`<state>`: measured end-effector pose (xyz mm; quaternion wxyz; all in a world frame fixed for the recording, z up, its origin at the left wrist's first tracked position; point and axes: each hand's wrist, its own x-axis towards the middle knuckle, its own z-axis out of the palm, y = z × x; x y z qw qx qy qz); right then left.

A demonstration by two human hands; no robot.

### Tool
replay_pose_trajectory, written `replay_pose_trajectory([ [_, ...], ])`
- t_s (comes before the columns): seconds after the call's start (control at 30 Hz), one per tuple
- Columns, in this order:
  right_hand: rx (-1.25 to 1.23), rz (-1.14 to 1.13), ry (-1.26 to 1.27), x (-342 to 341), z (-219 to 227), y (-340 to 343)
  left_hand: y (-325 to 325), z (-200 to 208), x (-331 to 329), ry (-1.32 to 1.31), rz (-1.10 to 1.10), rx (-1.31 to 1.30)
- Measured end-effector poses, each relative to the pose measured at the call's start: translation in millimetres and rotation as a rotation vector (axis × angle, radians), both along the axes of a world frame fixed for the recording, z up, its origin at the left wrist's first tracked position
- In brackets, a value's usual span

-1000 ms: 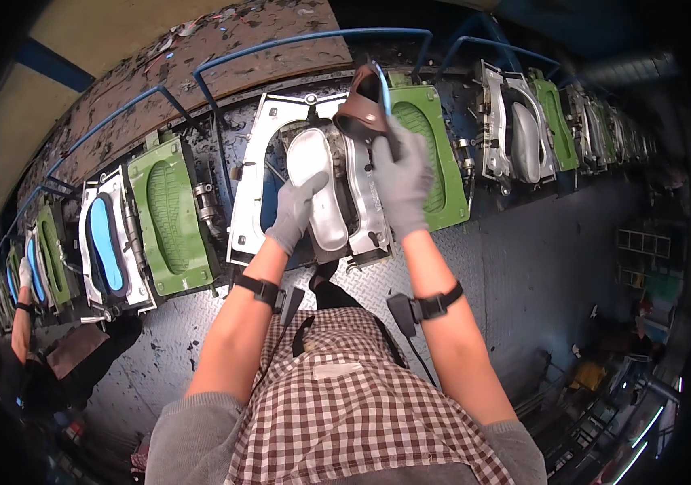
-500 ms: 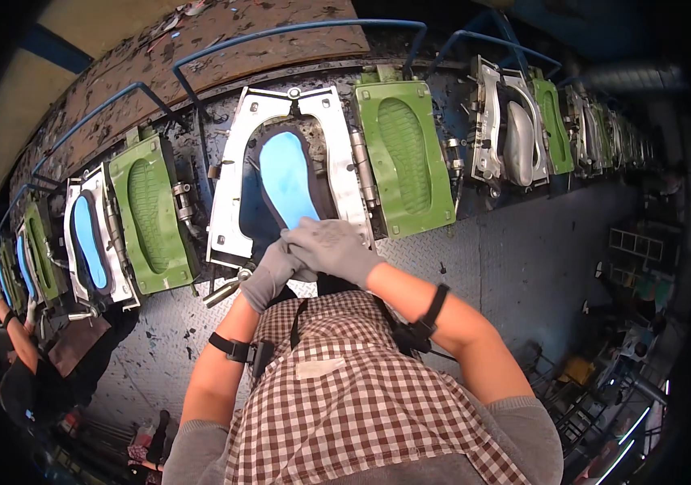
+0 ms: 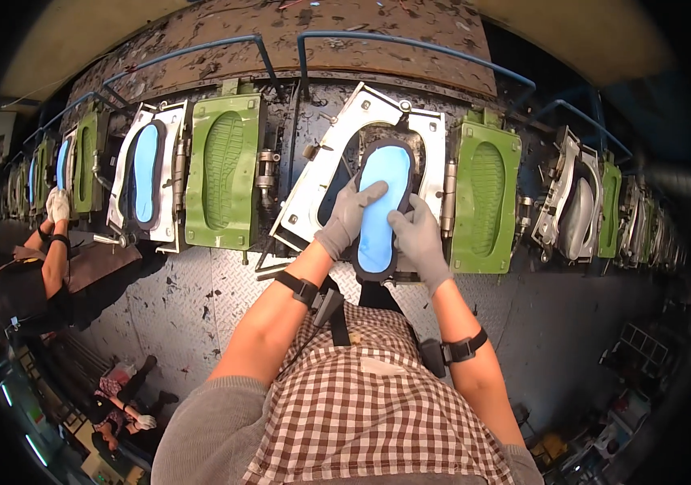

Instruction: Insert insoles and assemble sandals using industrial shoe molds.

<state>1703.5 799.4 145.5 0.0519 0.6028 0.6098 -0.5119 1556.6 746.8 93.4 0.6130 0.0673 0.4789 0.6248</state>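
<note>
A shoe sole (image 3: pixel 382 202) with a bright blue face and a dark rim lies between my gloved hands, over the near part of a white metal mold frame (image 3: pixel 430 145). My left hand (image 3: pixel 348 217) clasps its left edge, with the thumb across the blue face. On the right edge my right hand (image 3: pixel 420 234) holds on, its thumb pressed on the blue. The fingers beneath are hidden. To the right of the frame lies a green mold half (image 3: pixel 484 202) with a ribbed sole-shaped hollow.
Left stands another green mold half (image 3: pixel 224 174), then a white mold with a blue-faced sole (image 3: pixel 145 174). Blue rails (image 3: pixel 418 44) run behind. A silvery shoe form (image 3: pixel 578 218) sits to the right. At far left a co-worker's gloved hands (image 3: pixel 57 204) are over another mold.
My hands have parted from the sole's near end and now grip its two sides. The sole has come nearer and straighter, partly out of the frame's opening. The view has turned left.
</note>
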Motion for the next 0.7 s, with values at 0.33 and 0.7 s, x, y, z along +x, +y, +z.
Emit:
replay_pose_trajectory([
  [0.33, 0.61, 0.059, -0.144, -4.9, -2.0, 41.8, 63.0, -22.0, 10.0, 0.088, 0.146, 0.104],
  [0.7, 0.594, -0.089, 0.151, 136.4, 9.0, -19.9, 3.6, -6.3, 28.1, 0.367, -0.194, 0.019],
])
